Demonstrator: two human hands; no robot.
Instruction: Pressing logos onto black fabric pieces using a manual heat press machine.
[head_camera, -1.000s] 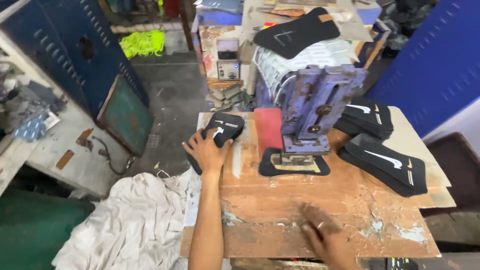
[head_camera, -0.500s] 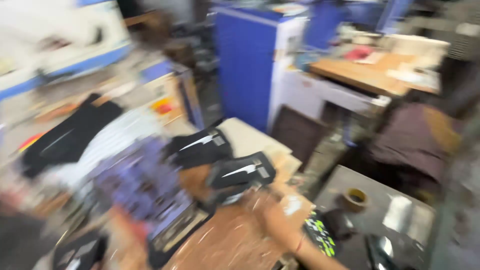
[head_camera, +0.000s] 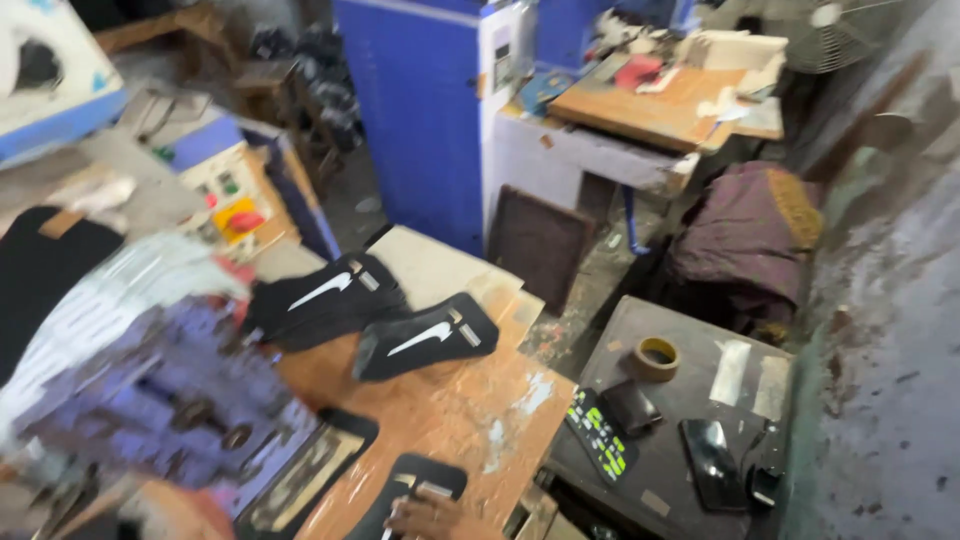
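Swinging right, the view now leaves only one hand (head_camera: 425, 515), at six o'clock, fingers resting on a black shoe-upper piece (head_camera: 410, 490) on the wooden bench (head_camera: 470, 400); which hand, and the other's state, I cannot tell.

Flat black shoe-upper piece with pale markings (head_camera: 415, 490) lies at bottom centre of the frame, on the worn wooden surface (head_camera: 470, 400) near its front edge. One of the hands (head_camera: 425, 517) rests on its lower end, fingers spread; which hand cannot be told. Upper end points toward frame centre.
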